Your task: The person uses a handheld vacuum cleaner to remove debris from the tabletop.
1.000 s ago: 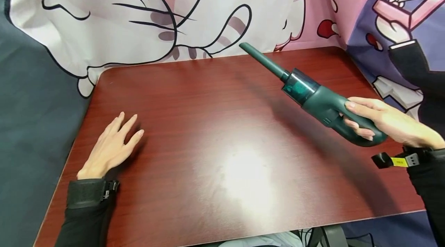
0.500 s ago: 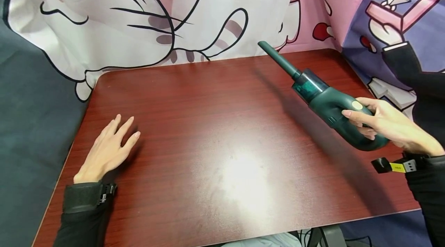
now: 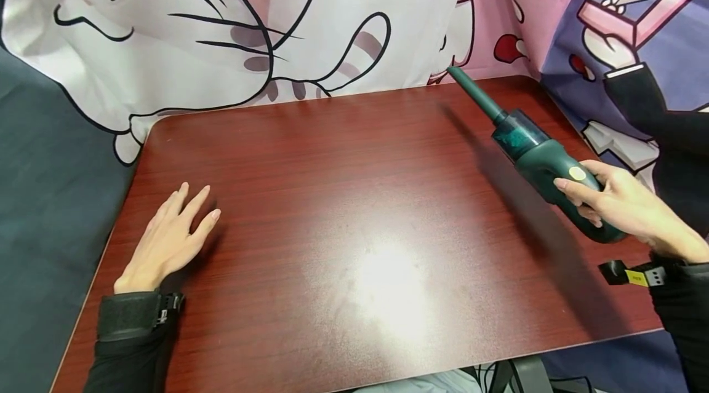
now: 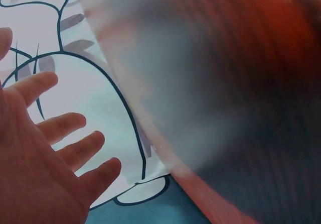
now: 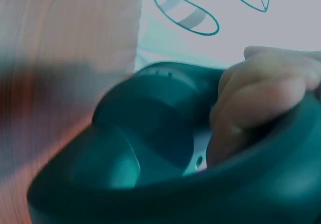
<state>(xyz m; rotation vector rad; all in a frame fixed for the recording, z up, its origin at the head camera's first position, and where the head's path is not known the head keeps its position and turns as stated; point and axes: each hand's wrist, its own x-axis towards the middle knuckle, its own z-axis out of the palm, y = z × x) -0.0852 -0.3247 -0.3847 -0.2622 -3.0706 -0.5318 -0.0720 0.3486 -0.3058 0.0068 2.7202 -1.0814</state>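
A dark green handheld vacuum cleaner (image 3: 545, 162) with a long narrow nozzle and a see-through dust cup is held above the right side of the table. My right hand (image 3: 631, 202) grips its looped handle, and the nozzle points toward the back edge. The right wrist view shows curled fingers (image 5: 256, 103) passing through the handle loop of the vacuum body (image 5: 150, 113). Over the table's left side, my left hand (image 3: 166, 239) holds nothing, its fingers spread. In the left wrist view that hand (image 4: 45, 153) shows its palm and straight fingers.
The reddish-brown wooden table (image 3: 288, 196) reflects a bright light near its middle. A cartoon-printed cloth (image 3: 332, 18) hangs along the back edge. Grey-green fabric (image 3: 50, 196) lies to the left, and a dark chair part (image 3: 526, 374) shows below the front edge.
The vacuum cleaner's nozzle has swung to the right and points more steeply toward the back. My right thumb has shifted, uncovering a pale round button. The left hand stays almost still.
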